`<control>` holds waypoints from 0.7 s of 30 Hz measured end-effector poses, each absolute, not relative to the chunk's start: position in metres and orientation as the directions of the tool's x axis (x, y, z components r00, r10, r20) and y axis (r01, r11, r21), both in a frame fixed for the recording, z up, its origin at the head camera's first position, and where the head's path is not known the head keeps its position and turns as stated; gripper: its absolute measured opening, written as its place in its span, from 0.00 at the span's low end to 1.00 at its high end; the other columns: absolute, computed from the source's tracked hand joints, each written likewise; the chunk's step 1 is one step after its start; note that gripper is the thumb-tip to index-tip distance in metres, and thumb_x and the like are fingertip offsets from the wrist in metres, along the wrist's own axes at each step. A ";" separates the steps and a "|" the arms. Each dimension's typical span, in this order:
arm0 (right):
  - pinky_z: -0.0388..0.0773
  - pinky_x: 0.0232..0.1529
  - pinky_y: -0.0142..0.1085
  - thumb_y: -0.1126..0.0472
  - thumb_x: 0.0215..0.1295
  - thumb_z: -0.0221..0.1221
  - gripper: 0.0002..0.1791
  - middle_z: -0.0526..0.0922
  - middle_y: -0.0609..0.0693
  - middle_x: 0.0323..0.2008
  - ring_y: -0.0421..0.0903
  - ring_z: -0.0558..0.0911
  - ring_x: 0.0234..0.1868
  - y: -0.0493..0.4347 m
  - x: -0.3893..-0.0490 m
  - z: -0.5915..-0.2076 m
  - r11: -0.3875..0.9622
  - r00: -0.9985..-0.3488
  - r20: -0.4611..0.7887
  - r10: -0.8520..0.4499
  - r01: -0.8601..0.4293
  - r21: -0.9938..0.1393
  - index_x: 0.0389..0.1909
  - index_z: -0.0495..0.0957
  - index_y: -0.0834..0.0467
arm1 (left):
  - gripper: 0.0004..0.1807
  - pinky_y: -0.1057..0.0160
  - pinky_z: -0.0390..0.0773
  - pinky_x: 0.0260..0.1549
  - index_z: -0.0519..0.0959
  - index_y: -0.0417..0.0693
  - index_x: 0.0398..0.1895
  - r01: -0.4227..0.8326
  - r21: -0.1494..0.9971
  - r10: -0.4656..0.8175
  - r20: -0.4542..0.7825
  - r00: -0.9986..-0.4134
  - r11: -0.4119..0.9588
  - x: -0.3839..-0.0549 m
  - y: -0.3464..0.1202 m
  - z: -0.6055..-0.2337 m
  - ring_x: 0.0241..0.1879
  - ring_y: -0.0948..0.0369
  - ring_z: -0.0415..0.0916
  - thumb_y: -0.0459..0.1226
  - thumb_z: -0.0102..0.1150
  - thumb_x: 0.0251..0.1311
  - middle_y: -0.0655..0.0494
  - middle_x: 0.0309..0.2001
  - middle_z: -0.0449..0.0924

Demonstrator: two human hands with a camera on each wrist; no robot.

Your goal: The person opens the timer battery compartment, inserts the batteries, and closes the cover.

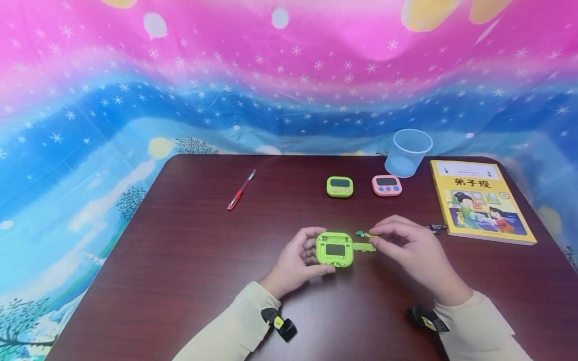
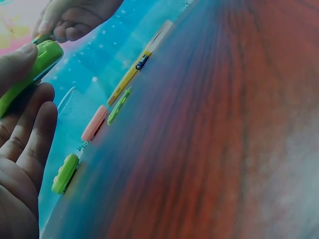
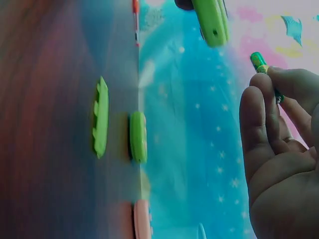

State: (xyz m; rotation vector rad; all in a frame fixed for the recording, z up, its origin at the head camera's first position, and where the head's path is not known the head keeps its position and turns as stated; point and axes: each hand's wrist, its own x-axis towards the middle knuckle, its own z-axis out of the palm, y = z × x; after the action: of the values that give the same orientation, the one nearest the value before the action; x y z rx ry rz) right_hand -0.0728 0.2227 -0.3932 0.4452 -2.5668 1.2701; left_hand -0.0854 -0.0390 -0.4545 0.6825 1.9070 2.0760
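My left hand [image 1: 300,260] grips a green digital timer [image 1: 335,258] by its left side, thumb along the lower edge. The timer's back faces up, with its battery compartment uncovered. Just to the right, my right hand [image 1: 413,250] pinches a small green and yellow battery [image 3: 258,60] between thumb and fingertips. One end of the battery sticks out toward the timer, a short gap away. A loose green battery cover [image 3: 101,119] lies on the table; in the head view it shows between the timer and my right hand.
Farther back sit a second green timer [image 1: 339,187] and a pink timer [image 1: 386,186]. Behind the pink one stands a clear plastic cup [image 1: 408,155]. Dark batteries [image 1: 435,228] lie beside a yellow book [image 1: 483,203] at right. A red pen [image 1: 241,190] rests at left.
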 end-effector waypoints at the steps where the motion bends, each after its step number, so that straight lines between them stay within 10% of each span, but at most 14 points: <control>1: 0.76 0.35 0.22 0.66 0.56 0.73 0.13 0.84 0.38 0.36 0.34 0.79 0.38 0.220 -0.072 -0.394 0.568 -0.919 0.356 -0.171 -0.387 -0.726 0.38 0.88 0.46 | 0.42 0.55 0.86 0.45 0.62 0.33 0.67 0.133 0.984 0.478 0.175 -0.861 -0.121 -0.085 -0.039 -0.455 0.44 0.62 0.83 0.20 0.72 0.48 0.35 0.55 0.80; 21: 0.80 0.34 0.27 0.61 0.56 0.74 0.10 0.81 0.38 0.33 0.38 0.78 0.35 0.199 -0.069 -0.410 0.491 -0.919 0.316 -0.235 -0.393 -0.778 0.38 0.88 0.45 | 0.40 0.54 0.85 0.48 0.62 0.34 0.67 0.090 0.986 0.543 0.154 -0.825 -0.143 -0.080 -0.032 -0.457 0.46 0.62 0.83 0.20 0.70 0.50 0.34 0.55 0.79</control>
State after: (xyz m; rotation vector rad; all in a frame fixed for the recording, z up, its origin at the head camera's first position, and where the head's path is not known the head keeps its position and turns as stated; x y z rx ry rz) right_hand -0.0688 0.1994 -0.4095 0.5452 -2.5639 1.4038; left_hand -0.0797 -0.0324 -0.4568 0.7126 1.8158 2.0403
